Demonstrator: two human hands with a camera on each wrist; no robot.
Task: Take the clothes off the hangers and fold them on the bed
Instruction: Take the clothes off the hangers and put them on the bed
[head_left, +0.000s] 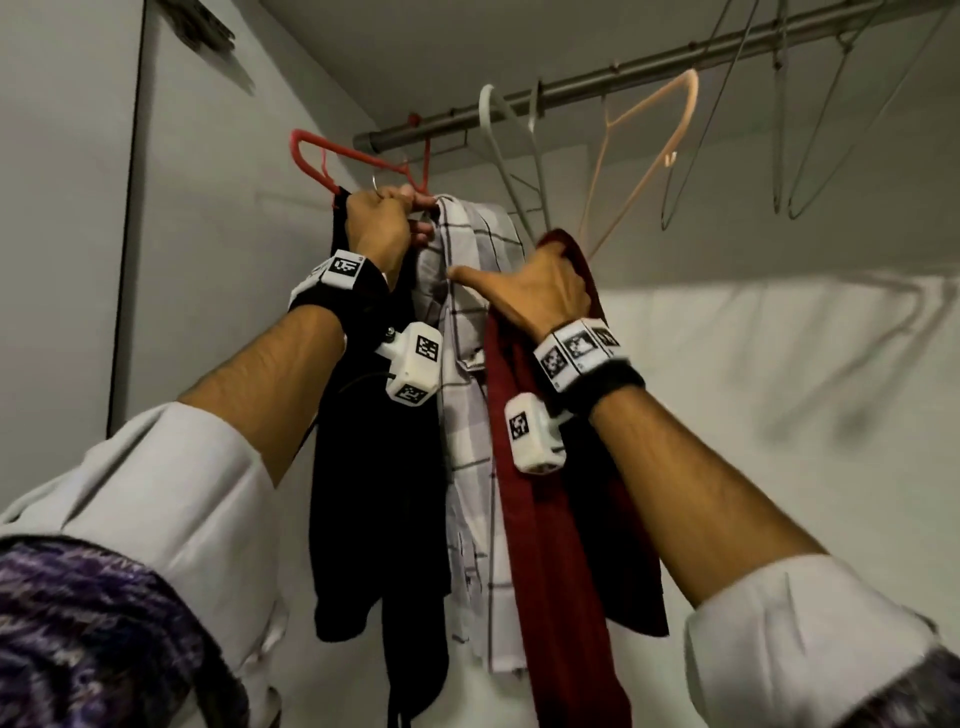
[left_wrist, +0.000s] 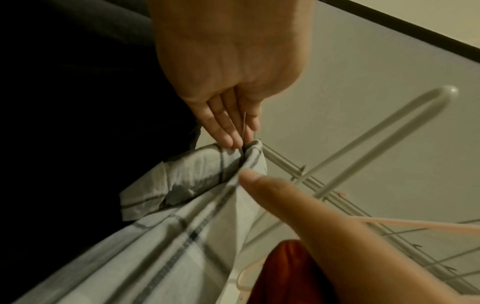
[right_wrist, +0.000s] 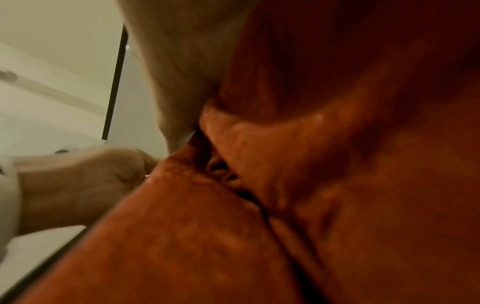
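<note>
Three garments hang bunched under the closet rod (head_left: 571, 88): a black one (head_left: 374, 493), a white checked shirt (head_left: 467, 291) and a dark red one (head_left: 545, 519). My left hand (head_left: 410, 200) is raised to the top of the checked shirt (left_wrist: 194, 205) and grips the thin wire hook of its hanger between the fingers (left_wrist: 228, 131). My right hand (head_left: 545, 260) grips the top of the red garment (right_wrist: 207, 236), and its thumb (left_wrist: 285, 205) reaches across to the shirt's collar. The black garment hangs from a red hanger (head_left: 322, 161).
Empty hangers hang on the rod to the right: a white one (head_left: 498, 145), a peach one (head_left: 649, 156) and several wire ones (head_left: 810, 130). A closet wall and door edge (head_left: 130, 208) stand close on the left. A pale back wall (head_left: 779, 415) lies behind.
</note>
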